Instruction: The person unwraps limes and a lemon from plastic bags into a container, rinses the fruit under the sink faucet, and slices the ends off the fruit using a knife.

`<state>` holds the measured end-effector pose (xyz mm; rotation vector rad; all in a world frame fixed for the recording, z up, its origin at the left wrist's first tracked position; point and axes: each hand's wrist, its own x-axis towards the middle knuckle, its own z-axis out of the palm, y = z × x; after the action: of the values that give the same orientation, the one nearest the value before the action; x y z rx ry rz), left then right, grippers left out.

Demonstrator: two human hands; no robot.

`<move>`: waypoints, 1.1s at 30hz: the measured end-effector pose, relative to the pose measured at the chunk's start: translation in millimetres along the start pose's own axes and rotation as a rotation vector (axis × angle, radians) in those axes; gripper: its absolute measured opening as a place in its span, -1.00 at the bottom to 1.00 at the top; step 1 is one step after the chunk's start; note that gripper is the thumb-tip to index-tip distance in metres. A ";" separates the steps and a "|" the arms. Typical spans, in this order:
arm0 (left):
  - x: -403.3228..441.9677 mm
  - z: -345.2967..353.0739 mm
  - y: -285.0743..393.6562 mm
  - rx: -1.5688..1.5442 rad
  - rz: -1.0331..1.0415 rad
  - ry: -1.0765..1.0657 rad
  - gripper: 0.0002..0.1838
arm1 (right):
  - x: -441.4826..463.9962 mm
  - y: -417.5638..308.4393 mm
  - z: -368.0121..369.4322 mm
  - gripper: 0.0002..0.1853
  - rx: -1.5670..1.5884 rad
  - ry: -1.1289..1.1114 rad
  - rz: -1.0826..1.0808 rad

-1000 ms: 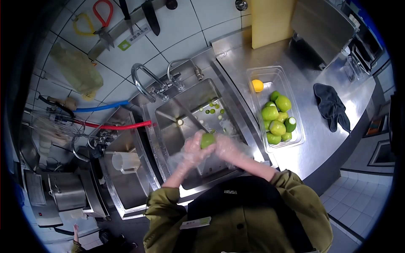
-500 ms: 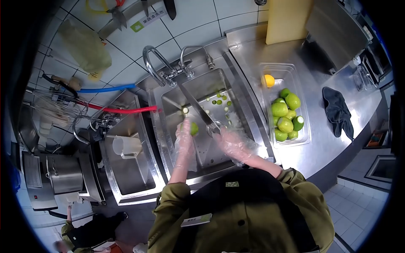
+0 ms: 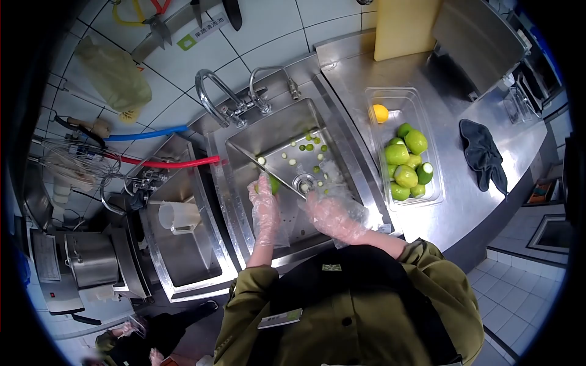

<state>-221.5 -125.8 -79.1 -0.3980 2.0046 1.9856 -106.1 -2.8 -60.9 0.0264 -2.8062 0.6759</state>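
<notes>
My left hand (image 3: pixel 265 210), in a clear plastic glove, is closed around a green lime (image 3: pixel 274 185) over the sink basin (image 3: pixel 244 139). My right hand (image 3: pixel 334 219), also gloved, grips a long knife (image 3: pixel 285 182) whose handle is hidden in the fingers. The blade points up and left, close beside the lime, and shows nearly edge-on. I cannot tell whether it touches the fruit. Small cut lime ends (image 3: pixel 309 147), some green and some pale, lie scattered on the basin floor around the drain (image 3: pixel 303 183).
To the right, a clear plastic container (image 3: pixel 434 196) holds several limes (image 3: pixel 415 141) and one orange fruit (image 3: pixel 380 113). A dark cloth (image 3: pixel 482 155) lies beyond it. The faucet (image 3: pixel 210 91) rises behind the basin. A second sink with a plastic jug (image 3: pixel 179 217) stands left; another person (image 3: pixel 146 338) is lower left.
The knife blade has turned from showing its flat side to nearly edge-on, and its tip has swung left. Both hands keep their hold. The whole view has shifted slightly.
</notes>
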 end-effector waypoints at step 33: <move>-14.9 382.2 -7.9 1.257 0.289 -1.184 -0.51 | -68.3 111.4 127.2 -0.81 0.112 0.117 0.036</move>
<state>-200.0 256.1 -83.2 1.0857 1.9044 0.3679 -79.2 36.5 -236.9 -0.0423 -2.6604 0.8147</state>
